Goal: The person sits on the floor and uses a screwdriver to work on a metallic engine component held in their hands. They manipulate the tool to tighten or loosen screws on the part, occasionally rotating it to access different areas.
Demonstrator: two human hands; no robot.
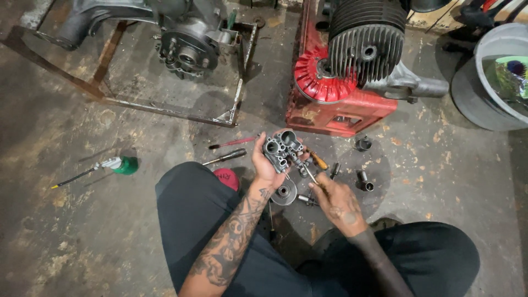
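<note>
We grip the carburettor body (281,149) in our closed left hand (268,165) above the floor — rigid, weighty cast metal, best cradled around its casing — while our right hand (336,199) pinches a screwdriver (309,172) against it.

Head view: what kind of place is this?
Probably a small engine repair workshop. A finned engine sits on a red crate, another engine sits in a metal frame, and tools lie on the stained concrete floor. The left hand holds a metal carburettor-like part.
</note>
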